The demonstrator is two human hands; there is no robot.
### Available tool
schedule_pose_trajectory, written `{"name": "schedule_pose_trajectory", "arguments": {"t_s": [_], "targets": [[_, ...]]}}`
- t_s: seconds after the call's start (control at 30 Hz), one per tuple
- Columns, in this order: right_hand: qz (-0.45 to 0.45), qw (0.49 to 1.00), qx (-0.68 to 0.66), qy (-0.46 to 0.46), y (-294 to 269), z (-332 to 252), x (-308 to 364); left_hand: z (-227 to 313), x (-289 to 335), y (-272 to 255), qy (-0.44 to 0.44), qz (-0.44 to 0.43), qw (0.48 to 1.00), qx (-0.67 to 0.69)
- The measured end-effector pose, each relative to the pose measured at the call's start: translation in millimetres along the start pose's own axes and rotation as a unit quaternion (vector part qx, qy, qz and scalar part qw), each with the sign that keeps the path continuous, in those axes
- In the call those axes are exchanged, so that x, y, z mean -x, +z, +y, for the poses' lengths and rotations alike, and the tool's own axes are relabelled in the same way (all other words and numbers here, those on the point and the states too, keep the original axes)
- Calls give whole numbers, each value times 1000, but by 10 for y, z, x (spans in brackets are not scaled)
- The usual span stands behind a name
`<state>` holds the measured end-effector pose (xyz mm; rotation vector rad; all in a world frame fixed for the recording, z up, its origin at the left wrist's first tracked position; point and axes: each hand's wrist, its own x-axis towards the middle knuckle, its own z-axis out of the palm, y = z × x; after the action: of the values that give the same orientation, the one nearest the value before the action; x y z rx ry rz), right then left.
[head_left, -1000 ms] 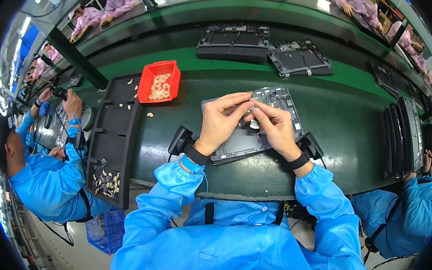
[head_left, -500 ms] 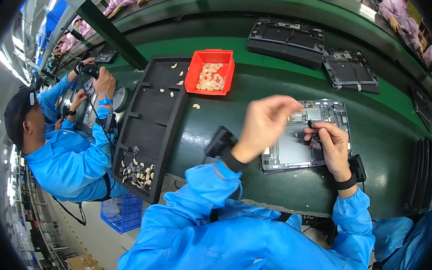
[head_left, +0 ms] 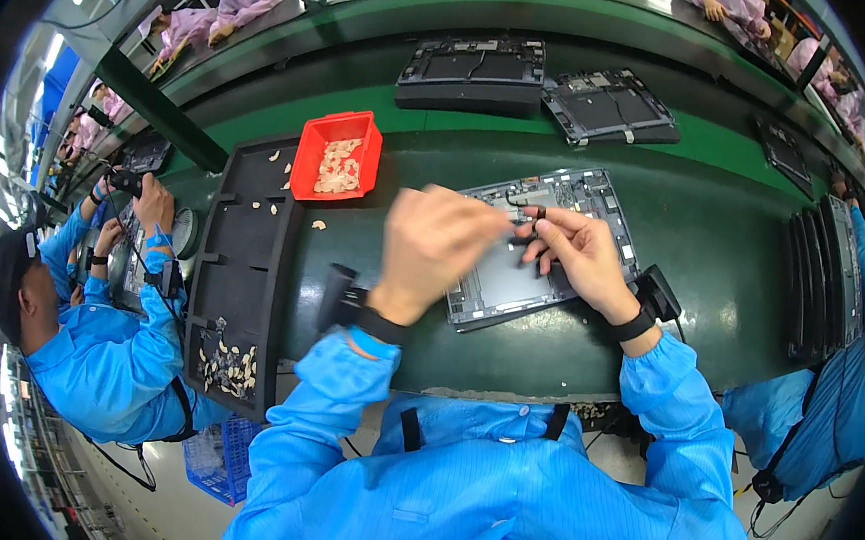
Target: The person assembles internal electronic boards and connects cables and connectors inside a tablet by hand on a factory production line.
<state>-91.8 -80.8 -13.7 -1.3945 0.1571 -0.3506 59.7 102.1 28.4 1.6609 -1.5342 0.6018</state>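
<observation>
An opened tablet-like device (head_left: pixel 497 283), with a silver-grey panel and exposed circuit boards, lies tilted on the green bench in front of me. Over its right part, my right hand (head_left: pixel 590 266) pinches a small black part (head_left: pixel 534 212) between thumb and forefinger, the other fingers curled below. My left hand (head_left: pixel 426 250) hovers over the device's left side, its fingertips close to that black part. Motion smears the left fingers, so whether they grip anything is not visible. Both hands partly cover the device's boards.
A red bin (head_left: pixel 304 166) of pale curved pieces sits beside a black compartment tray (head_left: pixel 237 246) holding scraps. More opened devices (head_left: pixel 472 67) lie at the back; several black trays (head_left: pixel 817 287) stand upright at right. A co-worker (head_left: pixel 97 337) works at left.
The view has shifted, moving the bench items leftward in the picture. My left hand has come closer to the small black part, which my right hand keeps pinched.
</observation>
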Motion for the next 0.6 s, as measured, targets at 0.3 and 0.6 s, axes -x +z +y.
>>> {"name": "schedule_pose_trajectory", "arguments": {"t_s": [0.3,0.6], "targets": [[-29,986,163,-27,75,-104,89,71,-8,400,-37,-4,993,111],[-14,979,201,-37,108,-54,82,-35,-55,232,-68,30,996,58]]}}
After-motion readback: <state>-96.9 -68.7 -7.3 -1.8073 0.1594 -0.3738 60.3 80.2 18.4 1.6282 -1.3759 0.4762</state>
